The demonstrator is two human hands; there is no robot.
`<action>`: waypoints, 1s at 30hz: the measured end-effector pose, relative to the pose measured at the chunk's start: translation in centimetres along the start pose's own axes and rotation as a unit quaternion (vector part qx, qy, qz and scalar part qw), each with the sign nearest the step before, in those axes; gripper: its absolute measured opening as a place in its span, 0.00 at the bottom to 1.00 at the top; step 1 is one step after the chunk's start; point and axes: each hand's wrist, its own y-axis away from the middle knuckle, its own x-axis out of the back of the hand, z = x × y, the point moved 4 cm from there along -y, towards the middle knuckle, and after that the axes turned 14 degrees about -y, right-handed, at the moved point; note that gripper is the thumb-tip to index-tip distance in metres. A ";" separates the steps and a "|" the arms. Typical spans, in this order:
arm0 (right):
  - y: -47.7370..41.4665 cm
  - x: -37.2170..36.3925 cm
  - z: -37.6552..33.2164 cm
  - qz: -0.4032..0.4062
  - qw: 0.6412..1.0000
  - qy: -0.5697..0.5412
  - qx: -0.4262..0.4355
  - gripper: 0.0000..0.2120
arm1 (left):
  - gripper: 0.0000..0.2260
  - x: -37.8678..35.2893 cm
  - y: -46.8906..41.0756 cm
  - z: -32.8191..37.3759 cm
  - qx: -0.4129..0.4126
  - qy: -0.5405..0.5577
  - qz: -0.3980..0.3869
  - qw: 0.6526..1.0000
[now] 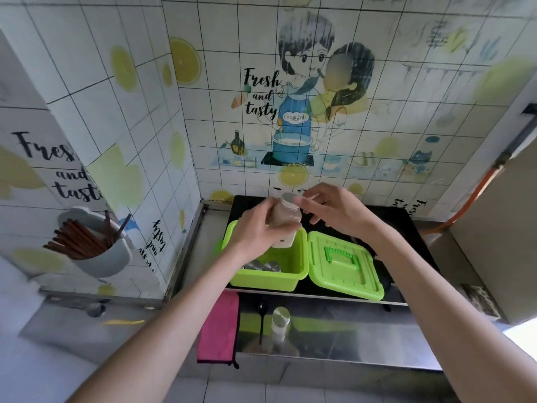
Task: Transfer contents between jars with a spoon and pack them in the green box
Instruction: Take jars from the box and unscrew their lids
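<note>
Evidently the left hand [255, 228] wraps its fingers round a glass jar [283, 218] of pale contents, holding it tilted above the open green box [270, 282] so the right hand [328, 207] can work the metal cap [290, 197], which its fingertips pinch (blur leaves it unclear whether the cap is going on or off). Capped jars [263, 266] lie in the box's near end, and its lid [345, 266] is set aside just right. Nearer, on the steel counter [348, 330], another jar [280, 321] stands beside a black spoon [262, 318] and a pink cloth [218, 330]; a tiled, stickered wall [220, 82] rises behind the black hob [392, 225].
</note>
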 end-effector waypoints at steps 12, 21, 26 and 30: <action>1.9 -0.2 -2.0 0.134 0.948 0.272 0.098 0.23 | 0.23 -1.6 3.6 4.8 0.003 -0.193 0.191 0.963; 3.9 1.2 -0.4 0.132 0.958 0.221 0.123 0.22 | 0.26 -3.2 4.4 5.7 0.032 -0.086 0.100 0.991; 4.2 1.5 0.3 0.043 0.972 0.167 0.162 0.17 | 0.22 -3.6 4.3 5.6 0.009 0.009 0.032 0.999; 3.9 1.8 1.1 -0.069 0.976 0.141 0.150 0.17 | 0.25 -3.8 4.2 4.6 0.013 0.014 0.012 1.000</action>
